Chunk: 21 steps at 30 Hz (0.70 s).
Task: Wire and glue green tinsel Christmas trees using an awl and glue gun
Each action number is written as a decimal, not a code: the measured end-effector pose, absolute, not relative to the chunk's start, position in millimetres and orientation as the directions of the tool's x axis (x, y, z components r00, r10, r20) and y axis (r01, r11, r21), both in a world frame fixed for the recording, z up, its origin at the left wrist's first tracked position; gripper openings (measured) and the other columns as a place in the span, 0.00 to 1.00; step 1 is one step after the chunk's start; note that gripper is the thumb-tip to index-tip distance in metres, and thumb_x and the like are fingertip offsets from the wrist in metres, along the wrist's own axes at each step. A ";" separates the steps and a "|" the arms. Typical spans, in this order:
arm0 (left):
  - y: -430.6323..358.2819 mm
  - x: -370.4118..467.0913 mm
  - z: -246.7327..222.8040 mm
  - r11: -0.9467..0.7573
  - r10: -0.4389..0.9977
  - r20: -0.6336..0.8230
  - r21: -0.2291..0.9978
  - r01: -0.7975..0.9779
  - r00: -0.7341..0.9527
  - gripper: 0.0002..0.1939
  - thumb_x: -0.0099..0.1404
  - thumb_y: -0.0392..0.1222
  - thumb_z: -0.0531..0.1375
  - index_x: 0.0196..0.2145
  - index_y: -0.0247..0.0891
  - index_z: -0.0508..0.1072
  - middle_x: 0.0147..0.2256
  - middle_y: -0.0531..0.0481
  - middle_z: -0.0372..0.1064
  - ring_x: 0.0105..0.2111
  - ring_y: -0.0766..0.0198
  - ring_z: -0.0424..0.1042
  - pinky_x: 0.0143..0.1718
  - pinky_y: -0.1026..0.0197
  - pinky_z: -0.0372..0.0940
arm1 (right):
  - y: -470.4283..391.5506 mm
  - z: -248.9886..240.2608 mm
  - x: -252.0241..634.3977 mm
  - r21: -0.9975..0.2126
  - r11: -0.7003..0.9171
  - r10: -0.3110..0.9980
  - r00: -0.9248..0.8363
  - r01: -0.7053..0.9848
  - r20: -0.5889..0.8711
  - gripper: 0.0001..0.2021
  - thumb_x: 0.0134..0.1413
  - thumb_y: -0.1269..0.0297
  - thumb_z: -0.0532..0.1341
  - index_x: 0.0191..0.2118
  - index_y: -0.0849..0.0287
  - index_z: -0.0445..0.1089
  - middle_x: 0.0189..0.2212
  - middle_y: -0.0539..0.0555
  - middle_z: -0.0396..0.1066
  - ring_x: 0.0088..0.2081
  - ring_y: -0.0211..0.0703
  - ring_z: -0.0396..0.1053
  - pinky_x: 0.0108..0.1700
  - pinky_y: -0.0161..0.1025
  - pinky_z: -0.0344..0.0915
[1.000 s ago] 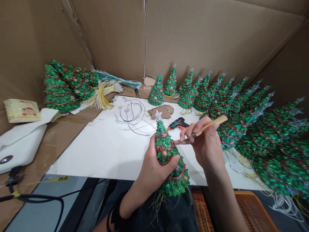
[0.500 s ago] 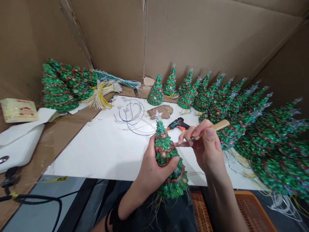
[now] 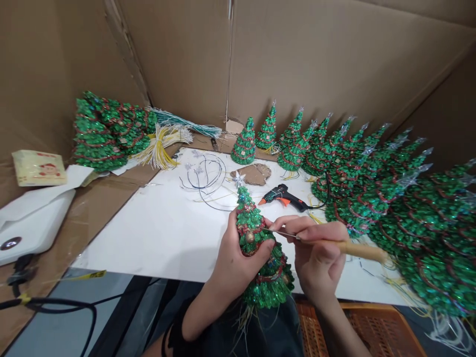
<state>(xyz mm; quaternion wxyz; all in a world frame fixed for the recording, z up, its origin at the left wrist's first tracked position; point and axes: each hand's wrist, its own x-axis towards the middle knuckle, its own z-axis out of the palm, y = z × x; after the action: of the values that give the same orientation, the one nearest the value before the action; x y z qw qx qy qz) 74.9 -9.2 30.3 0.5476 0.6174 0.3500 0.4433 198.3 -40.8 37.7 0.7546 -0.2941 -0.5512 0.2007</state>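
A small green Christmas tree (image 3: 273, 285) with red garlands, gold balls and a clear star on top leans in my left hand (image 3: 234, 258), whose fingers and thumb wrap round its middle. Thin wires hang from its base above my lap. My right hand (image 3: 320, 258) grips an awl (image 3: 360, 249) with a pale wooden handle and a thin metal shaft. The awl's tip meets the right side of the tree near a red garland; whether it goes in, I cannot tell. Just beyond my hands, a black and orange glue gun (image 3: 284, 197) lies on the white board (image 3: 148, 228).
Many finished-looking trees (image 3: 357, 183) crowd the right side, and more trees (image 3: 100, 134) stand at the left. Yellow and white wire bundles (image 3: 159, 148), loose dark wires (image 3: 208, 173) and a cardboard scrap (image 3: 253, 174) lie behind. An orange basket (image 3: 386, 327) sits below the board.
My right hand has turned and lowered, so the awl's handle now points right and slightly down instead of up. The tree stays in my left hand. The view has shifted slightly.
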 end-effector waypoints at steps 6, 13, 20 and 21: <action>-8.6 77.8 27.9 -0.108 0.931 0.114 0.994 -0.036 0.347 0.23 0.60 0.45 0.62 0.50 0.40 0.58 0.40 0.48 0.70 0.40 0.56 0.72 0.45 0.52 0.66 | -47.3 33.9 202.9 -0.556 0.783 0.548 0.112 0.279 0.829 0.12 0.64 0.53 0.54 0.39 0.56 0.65 0.30 0.51 0.66 0.39 0.47 0.72 0.38 0.50 0.74; -9.7 79.5 26.2 -0.051 0.958 0.052 0.999 -0.009 0.282 0.24 0.59 0.47 0.63 0.49 0.40 0.59 0.38 0.49 0.68 0.37 0.59 0.69 0.41 0.55 0.66 | -53.7 50.8 195.3 -0.154 0.662 0.457 -0.232 0.734 0.858 0.11 0.66 0.67 0.51 0.30 0.58 0.62 0.26 0.53 0.66 0.38 0.46 0.73 0.34 0.40 0.76; -16.6 79.4 28.4 -0.067 0.952 0.068 0.998 -0.012 0.297 0.26 0.61 0.48 0.63 0.52 0.42 0.57 0.38 0.52 0.68 0.37 0.60 0.70 0.41 0.56 0.66 | -60.2 33.8 204.9 -0.379 0.732 0.480 -0.034 0.566 0.877 0.16 0.67 0.52 0.46 0.33 0.55 0.62 0.28 0.52 0.64 0.40 0.48 0.73 0.35 0.47 0.76; -16.8 79.2 28.1 -0.079 0.953 0.076 0.997 0.000 0.294 0.27 0.61 0.48 0.63 0.53 0.42 0.56 0.39 0.50 0.68 0.38 0.59 0.70 0.43 0.55 0.66 | -61.2 30.8 206.6 -0.446 0.715 0.532 -0.006 0.538 0.846 0.19 0.66 0.47 0.44 0.35 0.53 0.62 0.28 0.51 0.64 0.40 0.48 0.73 0.36 0.49 0.75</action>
<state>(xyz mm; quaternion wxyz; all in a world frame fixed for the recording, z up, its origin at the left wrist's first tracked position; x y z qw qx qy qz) 79.2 -16.8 28.1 0.5459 0.5910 0.4029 0.4364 206.6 -61.2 30.8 0.5954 -0.3772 -0.7094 -0.0023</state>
